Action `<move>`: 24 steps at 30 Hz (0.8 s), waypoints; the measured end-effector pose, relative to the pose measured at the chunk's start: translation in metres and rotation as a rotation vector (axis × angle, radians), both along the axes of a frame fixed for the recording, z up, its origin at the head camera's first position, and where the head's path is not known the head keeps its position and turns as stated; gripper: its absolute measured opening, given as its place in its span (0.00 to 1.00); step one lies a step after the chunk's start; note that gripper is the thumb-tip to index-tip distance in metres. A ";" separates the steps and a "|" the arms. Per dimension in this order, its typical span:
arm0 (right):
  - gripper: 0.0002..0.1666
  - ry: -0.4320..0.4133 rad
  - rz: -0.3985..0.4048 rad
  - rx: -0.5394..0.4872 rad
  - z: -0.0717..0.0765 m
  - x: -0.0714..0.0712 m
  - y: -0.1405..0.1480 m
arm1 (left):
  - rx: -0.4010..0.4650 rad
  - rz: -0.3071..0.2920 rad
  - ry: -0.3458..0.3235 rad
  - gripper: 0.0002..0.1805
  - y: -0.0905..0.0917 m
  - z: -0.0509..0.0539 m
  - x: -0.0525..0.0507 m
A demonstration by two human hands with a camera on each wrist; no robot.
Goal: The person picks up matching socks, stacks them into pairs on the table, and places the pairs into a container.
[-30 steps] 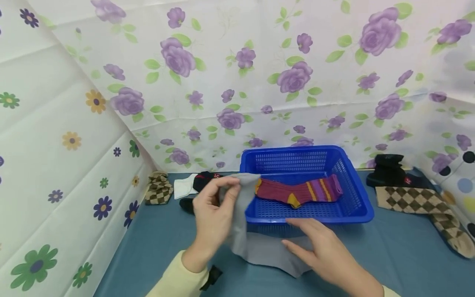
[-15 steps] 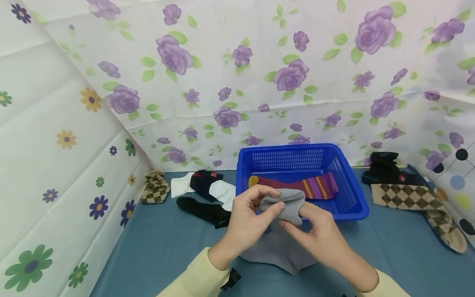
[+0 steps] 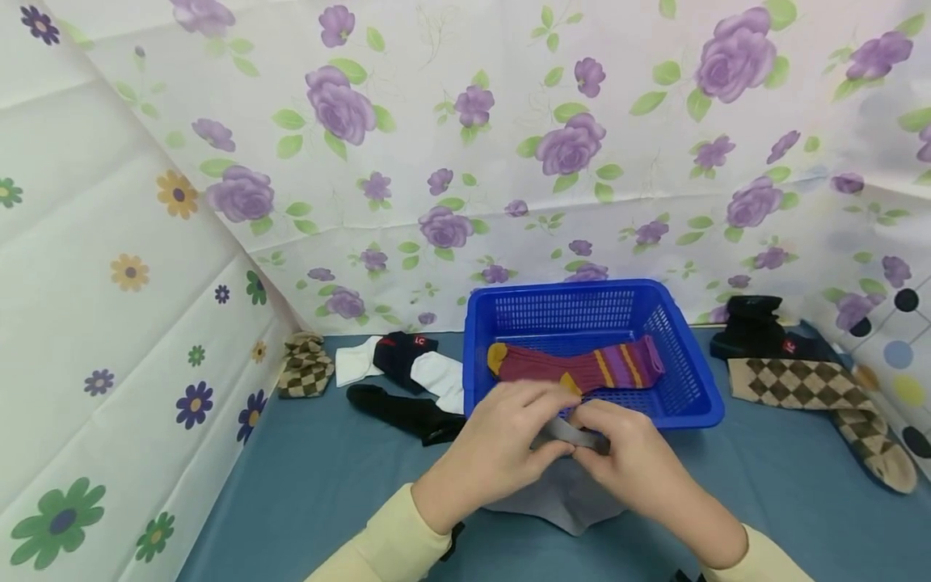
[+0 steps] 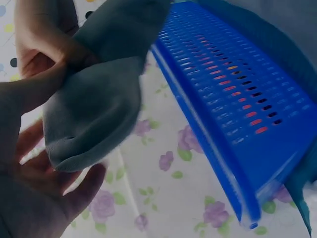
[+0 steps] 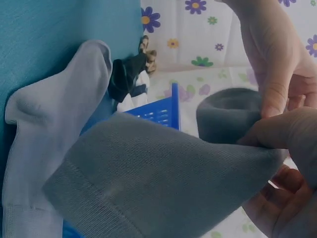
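Starting at the left, the forearm passes just beside the black sock (image 3: pixel 403 411) on the blue-green bench (image 3: pixel 305 501), so a careless sweep could drag that sock out of place. The left hand (image 3: pixel 502 440) pinches the held grey sock (image 3: pixel 572 435) between thumb and fingers; if that thumb eases, the limp cloth would probably sag and lose its fold. In the middle, the second grey sock (image 5: pixel 54 114) lies on the bench below, close enough that the held cloth, if dropped, could tangle with it. The right hand (image 3: pixel 625 457) also pinches the held grey sock, and an uneven pull between the two might stretch or twist the knit. The near rim of the blue basket (image 3: pixel 687 419) is close beyond the hands and might catch a loose end.

The held grey sock is in the air between the hands, in front of the basket. It looks plain, soft and thin. In the right wrist view its left end spreads flat and finely ribbed, while toward the right a rounded, curled piece shows; whether both belong to one sock I cannot tell
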State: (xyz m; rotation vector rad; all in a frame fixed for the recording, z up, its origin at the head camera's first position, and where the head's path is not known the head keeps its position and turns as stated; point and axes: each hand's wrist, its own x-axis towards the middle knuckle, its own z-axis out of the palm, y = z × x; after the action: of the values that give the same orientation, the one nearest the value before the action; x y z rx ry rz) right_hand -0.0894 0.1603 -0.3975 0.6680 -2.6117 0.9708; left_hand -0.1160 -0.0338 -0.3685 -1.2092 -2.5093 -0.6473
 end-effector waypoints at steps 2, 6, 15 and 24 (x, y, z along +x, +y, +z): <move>0.21 -0.001 0.016 -0.013 -0.002 0.001 0.000 | -0.059 -0.014 -0.036 0.20 0.001 0.001 0.002; 0.21 -0.061 0.019 -0.018 -0.004 0.000 0.002 | -0.099 0.000 -0.078 0.11 -0.002 0.005 0.003; 0.09 -0.238 0.003 0.003 -0.014 -0.007 0.025 | 0.047 0.085 -0.155 0.04 -0.031 0.020 -0.009; 0.11 -0.246 0.006 -0.063 -0.014 -0.010 0.049 | 0.220 0.180 -0.442 0.03 -0.068 0.008 -0.018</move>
State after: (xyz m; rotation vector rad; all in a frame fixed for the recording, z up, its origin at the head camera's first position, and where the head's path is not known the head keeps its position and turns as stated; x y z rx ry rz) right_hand -0.0999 0.2091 -0.4111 0.5738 -2.7749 1.2005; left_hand -0.1336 -0.1020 -0.3602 -0.8190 -2.7532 -1.2155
